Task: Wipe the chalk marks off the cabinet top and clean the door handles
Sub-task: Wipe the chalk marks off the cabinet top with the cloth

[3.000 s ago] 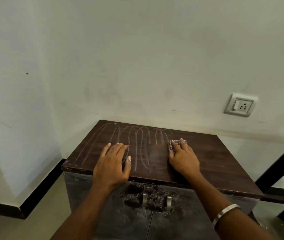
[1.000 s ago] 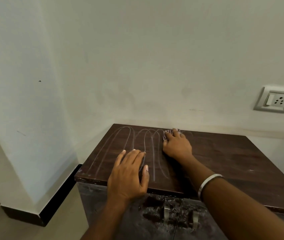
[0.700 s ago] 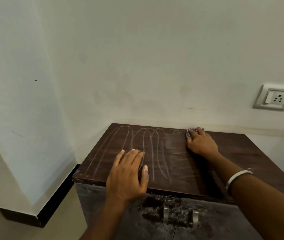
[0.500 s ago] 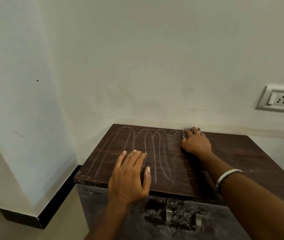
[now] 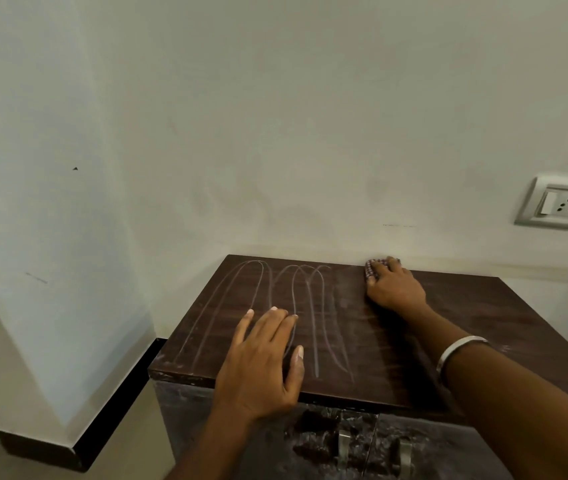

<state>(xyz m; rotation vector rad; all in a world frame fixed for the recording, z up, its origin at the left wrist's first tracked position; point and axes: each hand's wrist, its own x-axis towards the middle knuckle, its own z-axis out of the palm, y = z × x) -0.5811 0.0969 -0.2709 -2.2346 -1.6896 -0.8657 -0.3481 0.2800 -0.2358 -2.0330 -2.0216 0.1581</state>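
Head view: right hand [image 5: 395,289] presses cloth [image 5: 373,268] flat at the back edge of the cabinet top [image 5: 483,306], beside remaining chalk marks [image 5: 293,299]. Left hand [image 5: 261,362] lies open, empty, probably bracing the cabinet. Handles [image 5: 344,443] look unwiped.

Dim, even indoor light, soft shadows beneath the forearms, slight wide-angle bending at the edges, mildly soft focus.
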